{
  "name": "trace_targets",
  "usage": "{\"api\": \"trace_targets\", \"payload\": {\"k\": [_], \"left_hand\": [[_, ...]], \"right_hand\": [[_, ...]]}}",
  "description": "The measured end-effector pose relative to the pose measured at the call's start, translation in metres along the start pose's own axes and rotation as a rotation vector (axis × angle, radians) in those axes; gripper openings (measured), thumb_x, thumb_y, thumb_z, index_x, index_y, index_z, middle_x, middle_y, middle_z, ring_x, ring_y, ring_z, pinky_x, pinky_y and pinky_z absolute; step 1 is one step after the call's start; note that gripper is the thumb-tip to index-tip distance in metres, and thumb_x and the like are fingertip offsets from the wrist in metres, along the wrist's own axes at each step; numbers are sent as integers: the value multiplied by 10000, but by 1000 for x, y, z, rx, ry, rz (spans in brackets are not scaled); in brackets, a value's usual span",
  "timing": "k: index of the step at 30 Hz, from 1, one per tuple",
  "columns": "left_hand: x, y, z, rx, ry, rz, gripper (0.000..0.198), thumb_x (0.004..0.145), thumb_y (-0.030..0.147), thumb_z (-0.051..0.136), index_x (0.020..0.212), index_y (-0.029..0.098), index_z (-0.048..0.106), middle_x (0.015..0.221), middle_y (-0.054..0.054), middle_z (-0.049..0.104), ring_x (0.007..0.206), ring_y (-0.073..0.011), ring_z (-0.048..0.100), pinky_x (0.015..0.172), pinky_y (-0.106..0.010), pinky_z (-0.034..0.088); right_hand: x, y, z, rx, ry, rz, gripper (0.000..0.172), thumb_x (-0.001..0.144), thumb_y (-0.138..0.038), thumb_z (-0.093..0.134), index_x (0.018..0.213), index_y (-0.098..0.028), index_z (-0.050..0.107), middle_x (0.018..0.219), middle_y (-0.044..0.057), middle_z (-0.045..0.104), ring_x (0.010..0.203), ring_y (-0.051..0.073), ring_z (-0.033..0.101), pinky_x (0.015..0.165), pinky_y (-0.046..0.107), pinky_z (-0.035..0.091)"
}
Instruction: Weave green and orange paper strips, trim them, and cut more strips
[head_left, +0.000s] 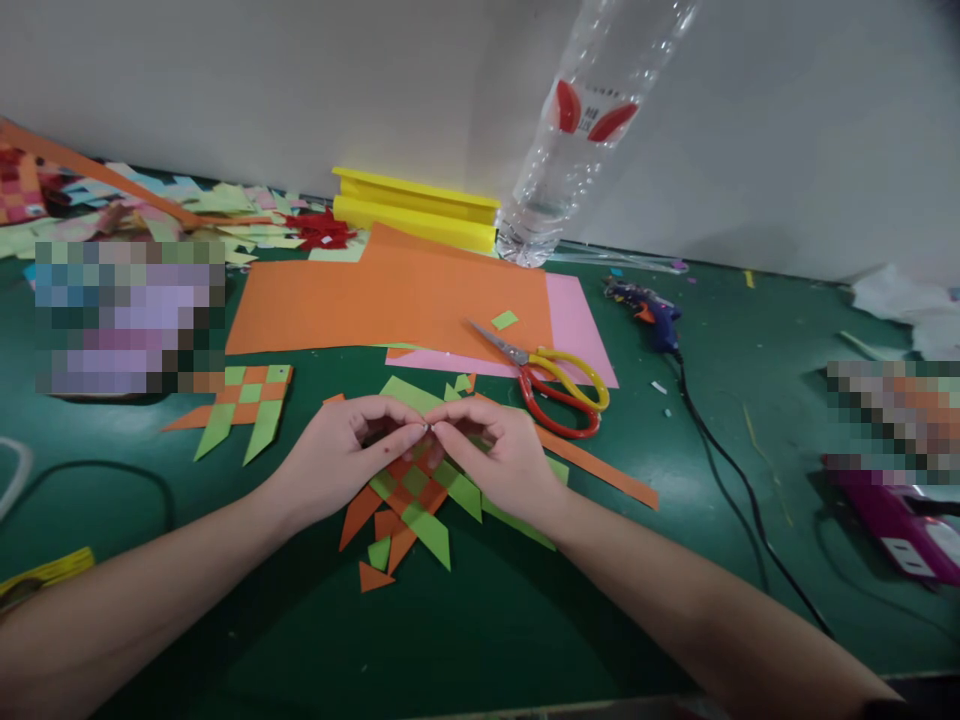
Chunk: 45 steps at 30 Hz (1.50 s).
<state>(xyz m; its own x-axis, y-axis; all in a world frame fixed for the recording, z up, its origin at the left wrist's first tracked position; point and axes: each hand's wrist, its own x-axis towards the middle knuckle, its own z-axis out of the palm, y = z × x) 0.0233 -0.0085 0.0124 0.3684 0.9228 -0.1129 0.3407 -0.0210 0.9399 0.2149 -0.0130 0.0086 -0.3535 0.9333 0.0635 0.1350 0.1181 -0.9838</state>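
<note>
Thumb and forefinger are pinched together on my left hand (360, 455), and my right hand (506, 455) mirrors it. The fingertips meet, with a tiny pale bit between them too small to name. Just beneath them lies a woven paper piece (414, 482) of orange and green strips with slanted ends, partly hidden by my hands. Small orange and green paper offcuts (376, 577) lie at its near side. To the left rests a similar smaller woven piece (251, 395). Scissors (564, 385) with red and yellow handles lie beyond my right hand, partly on paper sheets.
Orange sheets (315, 305) and a pink sheet (581, 330) lie behind my hands. Further back are a folded yellow piece (416, 215), a plastic bottle (570, 150) and paper scraps (255, 205). A corded glue gun (652, 315) lies right; a magenta object (892, 525) sits far right.
</note>
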Motion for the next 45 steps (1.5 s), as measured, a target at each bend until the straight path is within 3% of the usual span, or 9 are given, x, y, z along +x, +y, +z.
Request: {"api": "trace_targets", "payload": {"k": [8, 13, 17, 20, 34, 36, 38, 41, 45], "left_hand": [[0, 0, 0, -22, 8, -9, 195, 876, 365, 613, 825, 199, 700, 722, 5, 702, 637, -114, 613, 593, -184, 476], [1, 1, 1, -80, 5, 4, 161, 873, 340, 618, 826, 205, 692, 721, 13, 688, 652, -108, 614, 623, -183, 487], [1, -1, 2, -84, 8, -6, 161, 872, 344, 617, 826, 203, 679, 669, 19, 660, 623, -108, 603, 614, -191, 492], [1, -3, 2, -87, 7, -5, 164, 871, 346, 618, 819, 199, 670, 652, 20, 650, 625, -113, 610, 622, -200, 501], [0, -2, 2, -98, 7, -15, 168, 860, 353, 630, 817, 196, 669, 673, 13, 668, 644, -122, 639, 651, -215, 528], [0, -2, 1, -79, 8, -17, 168, 862, 352, 627, 816, 196, 671, 673, 14, 670, 648, -123, 638, 653, -213, 524], [0, -1, 1, -68, 12, -23, 166, 860, 352, 627, 819, 198, 671, 678, 15, 674, 648, -123, 638, 649, -208, 518], [-1, -1, 1, -61, 19, -25, 168, 861, 361, 627, 824, 203, 671, 689, 18, 677, 649, -121, 637, 648, -202, 514], [-1, -1, 1, -58, 21, -12, 169, 862, 367, 628, 825, 208, 671, 702, 19, 679, 649, -115, 630, 650, -195, 509]], "right_hand": [[-2, 4, 0, -23, 8, -5, 184, 888, -153, 473, 929, -198, 647, 733, -13, 666, 626, 103, 659, 600, 236, 515], [-3, 2, -1, -22, 20, -25, 192, 881, -130, 410, 816, -191, 580, 661, -26, 592, 575, 95, 599, 577, 241, 476], [-3, -1, -7, -180, 162, -137, 177, 855, -116, 404, 744, -206, 507, 547, -72, 422, 441, 68, 370, 435, 217, 298], [1, -1, -14, -321, 243, -250, 157, 852, -123, 427, 744, -202, 510, 573, -65, 440, 466, 67, 359, 457, 223, 289], [10, 8, -21, -354, 218, -170, 273, 831, -178, 415, 574, -220, 334, 486, -74, 301, 441, 68, 276, 425, 226, 223], [11, 8, -20, -378, 207, -157, 285, 855, -201, 443, 580, -214, 372, 484, -72, 337, 442, 70, 307, 429, 222, 250], [11, 10, -19, -379, 206, -138, 257, 888, -241, 477, 635, -197, 499, 528, -52, 466, 476, 79, 402, 462, 220, 325], [12, 13, -18, -369, 209, -150, 191, 907, -284, 532, 846, -189, 685, 766, 15, 686, 642, 115, 580, 594, 249, 451], [13, 18, -19, -417, 220, -165, 207, 895, -274, 568, 979, -219, 749, 834, 43, 726, 686, 144, 614, 602, 278, 465]]}}
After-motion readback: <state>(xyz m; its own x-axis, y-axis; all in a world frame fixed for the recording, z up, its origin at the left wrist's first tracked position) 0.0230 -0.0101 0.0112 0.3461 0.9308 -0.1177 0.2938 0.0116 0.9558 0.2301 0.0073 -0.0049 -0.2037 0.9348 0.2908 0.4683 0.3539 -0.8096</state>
